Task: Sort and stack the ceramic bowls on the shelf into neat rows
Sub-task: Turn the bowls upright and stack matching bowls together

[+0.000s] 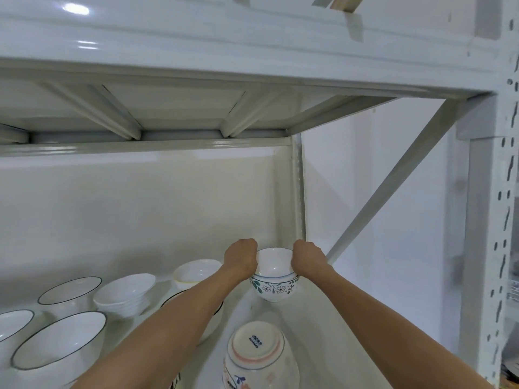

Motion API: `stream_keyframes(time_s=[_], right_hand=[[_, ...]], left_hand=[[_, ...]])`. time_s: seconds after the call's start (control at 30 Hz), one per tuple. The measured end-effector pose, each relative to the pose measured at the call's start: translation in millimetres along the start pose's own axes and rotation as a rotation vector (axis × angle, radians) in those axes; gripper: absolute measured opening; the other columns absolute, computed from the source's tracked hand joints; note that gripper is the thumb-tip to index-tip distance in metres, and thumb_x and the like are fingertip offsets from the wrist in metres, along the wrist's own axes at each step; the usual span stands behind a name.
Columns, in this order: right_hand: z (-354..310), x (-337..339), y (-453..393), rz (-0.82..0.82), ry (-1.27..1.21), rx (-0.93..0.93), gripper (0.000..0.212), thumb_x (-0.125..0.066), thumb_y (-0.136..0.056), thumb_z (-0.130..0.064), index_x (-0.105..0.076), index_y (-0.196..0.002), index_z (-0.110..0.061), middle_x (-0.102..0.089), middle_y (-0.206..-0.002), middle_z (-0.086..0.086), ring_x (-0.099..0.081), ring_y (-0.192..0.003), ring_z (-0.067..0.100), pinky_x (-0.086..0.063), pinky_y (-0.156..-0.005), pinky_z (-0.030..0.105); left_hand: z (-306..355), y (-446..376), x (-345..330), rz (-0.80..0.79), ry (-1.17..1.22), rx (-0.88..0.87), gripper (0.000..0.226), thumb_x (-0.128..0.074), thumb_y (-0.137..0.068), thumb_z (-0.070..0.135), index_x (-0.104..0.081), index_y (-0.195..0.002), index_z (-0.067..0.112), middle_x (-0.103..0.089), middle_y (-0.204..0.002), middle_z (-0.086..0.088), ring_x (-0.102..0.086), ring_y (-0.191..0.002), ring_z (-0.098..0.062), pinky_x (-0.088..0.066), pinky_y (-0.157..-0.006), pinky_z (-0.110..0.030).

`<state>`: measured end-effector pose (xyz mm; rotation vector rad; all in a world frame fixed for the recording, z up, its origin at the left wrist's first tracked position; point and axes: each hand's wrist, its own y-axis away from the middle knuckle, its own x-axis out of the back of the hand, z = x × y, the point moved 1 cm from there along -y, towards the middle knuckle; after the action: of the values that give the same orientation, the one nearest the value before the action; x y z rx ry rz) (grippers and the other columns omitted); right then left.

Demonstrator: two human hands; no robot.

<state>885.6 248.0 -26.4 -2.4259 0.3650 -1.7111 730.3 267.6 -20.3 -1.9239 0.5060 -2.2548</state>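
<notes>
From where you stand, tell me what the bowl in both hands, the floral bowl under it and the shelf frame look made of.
White bowl: looks like glazed ceramic, smooth and glossy, with a thin blue rim line.
Floral bowl: likely glazed ceramic too, with leaves and flowers printed on its white wall.
Shelf frame: looks like painted metal, pale grey, with slotted holes down the upright and soft reflections on the beams.

- White metal shelf (323, 327) with a glossy surface.
- Floral-banded bowl (273, 289) stands near the back right corner.
- Upside-down bowl (257, 352) sits at the front.
- Stack of plain white bowls (125, 294) stands mid-left.
- Black-rimmed bowls (60, 343) stand at the left.
- A yellow-rimmed bowl (195, 272) stands behind.
</notes>
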Motion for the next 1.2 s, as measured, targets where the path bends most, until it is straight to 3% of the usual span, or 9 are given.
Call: stream_keyframes(time_s=[0.27, 0.47, 0.63, 0.77, 0.87, 0.93, 1.03, 1.13, 1.2], right_hand=[[-18, 11, 14, 0.252, 0.063, 0.166, 0.02, -0.046, -0.094, -0.018, -0.059, -0.105, -0.007, -0.056, -0.109, 0.012, -0.062, -0.094, 0.031, -0.039, -0.066, 0.029], [-49, 8, 34, 0.149, -0.037, 0.268, 0.023, -0.048, -0.095, -0.024, -0.064, -0.104, -0.01, -0.068, -0.104, 0.008, -0.064, -0.093, 0.027, -0.045, -0.069, 0.03], [-60, 12, 53, 0.08, -0.051, 0.295, 0.017, -0.051, -0.092, -0.019, -0.064, -0.096, -0.007, -0.065, -0.091, 0.009, -0.061, -0.082, 0.028, -0.04, -0.063, 0.029], [-59, 13, 66, -0.011, -0.024, 0.304, 0.027, -0.051, -0.092, -0.017, -0.047, -0.066, -0.011, -0.048, -0.062, 0.002, -0.054, -0.068, 0.026, -0.038, -0.055, 0.026], [-54, 9, 75, -0.149, -0.057, 0.317, 0.024, -0.05, -0.093, -0.021, -0.051, -0.07, -0.012, -0.056, -0.06, 0.004, -0.06, -0.061, 0.026, -0.055, -0.065, 0.032], [-50, 6, 83, -0.281, -0.087, 0.282, 0.029, -0.048, -0.096, -0.027, -0.052, -0.073, -0.01, -0.061, -0.061, 0.008, -0.061, -0.05, 0.024, -0.058, -0.06, 0.032], [-42, 9, 97, -0.471, -0.159, 0.144, 0.048, -0.044, -0.098, -0.048, -0.059, -0.09, -0.003, -0.064, -0.065, 0.014, -0.06, -0.04, 0.02, -0.052, -0.043, 0.022], [-31, 15, 116, -0.601, -0.189, 0.046, 0.068, -0.037, -0.094, -0.062, -0.059, -0.105, 0.001, -0.069, -0.084, 0.02, -0.066, -0.053, 0.025, -0.058, -0.05, 0.026], [-25, 18, 130, -0.676, -0.182, 0.012, 0.076, -0.033, -0.092, -0.068, -0.059, -0.107, 0.002, -0.07, -0.092, 0.023, -0.068, -0.058, 0.027, -0.059, -0.058, 0.029]], left_hand=[[-4, 17, 24, 0.108, 0.101, -0.024, 0.033, -0.045, -0.095, 0.024, -0.056, -0.122, 0.009, -0.056, -0.124, -0.011, -0.055, -0.114, -0.027, -0.044, -0.091, -0.032], [1, 54, 51, 0.002, 0.258, -0.048, 0.025, -0.047, -0.095, 0.017, -0.061, -0.102, -0.002, -0.069, -0.092, -0.015, -0.071, -0.082, -0.033, -0.059, -0.074, -0.04], [0, 83, 52, -0.078, 0.246, -0.001, 0.024, -0.042, -0.097, 0.012, -0.059, -0.101, -0.003, -0.07, -0.092, -0.022, -0.073, -0.075, -0.036, -0.057, -0.061, -0.033], [-7, 101, 46, -0.16, 0.245, 0.049, 0.027, -0.038, -0.096, 0.008, -0.06, -0.105, -0.005, -0.069, -0.094, -0.025, -0.072, -0.076, -0.037, -0.059, -0.065, -0.037], [-9, 114, 42, -0.196, 0.179, 0.04, 0.026, -0.041, -0.097, 0.015, -0.06, -0.095, -0.003, -0.071, -0.084, -0.019, -0.066, -0.058, -0.03, -0.055, -0.053, -0.03], [-9, 125, 42, -0.232, 0.131, 0.035, 0.033, -0.04, -0.1, 0.024, -0.056, -0.081, 0.002, -0.069, -0.076, -0.016, -0.058, -0.048, -0.023, -0.048, -0.047, -0.025], [-7, 141, 47, -0.302, 0.158, 0.065, 0.054, -0.034, -0.101, 0.041, -0.061, -0.09, -0.004, -0.073, -0.089, -0.021, -0.059, -0.051, -0.025, -0.05, -0.052, -0.026], [-6, 163, 51, -0.441, 0.241, 0.14, 0.064, -0.027, -0.097, 0.057, -0.054, -0.084, 0.001, -0.07, -0.093, -0.018, -0.062, -0.041, -0.019, -0.051, -0.053, -0.024], [-8, 175, 52, -0.551, 0.266, 0.166, 0.074, -0.024, -0.092, 0.067, -0.056, -0.094, 0.001, -0.068, -0.096, -0.012, -0.068, -0.045, -0.018, -0.054, -0.066, -0.025]])
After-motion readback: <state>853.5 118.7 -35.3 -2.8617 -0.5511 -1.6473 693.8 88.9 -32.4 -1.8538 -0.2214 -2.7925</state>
